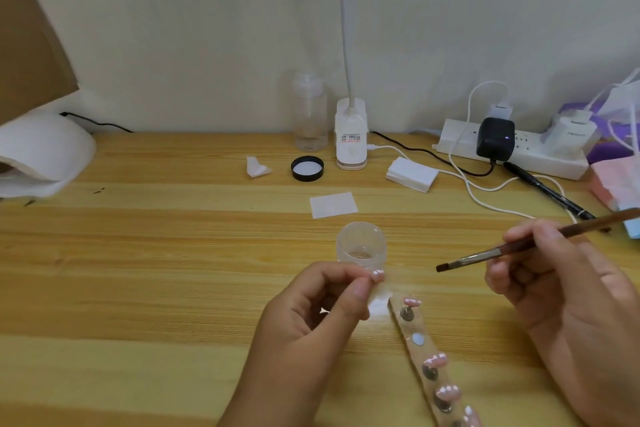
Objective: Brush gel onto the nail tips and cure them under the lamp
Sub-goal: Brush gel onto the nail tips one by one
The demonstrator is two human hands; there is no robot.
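My left hand [322,305] pinches a small pink nail tip [378,275] between thumb and forefinger, just in front of the open clear gel jar [360,246]. My right hand [554,284] grips a brown-handled flat brush [485,255], its bristles pointing left toward the nail tip, a short gap apart. A wooden holder strip [426,367] with several pink nail tips on stands lies between my hands, one spot on it bare. The white curing lamp [41,156] sits at the far left edge of the desk.
The jar's black lid [307,168], a folded wipe [258,168], a flat white pad [333,204] and a pad stack [412,174] lie behind the jar. A clear bottle [310,114], desk lamp base [351,135], power strip [512,149] with cables and a black pen [547,189] line the back right.
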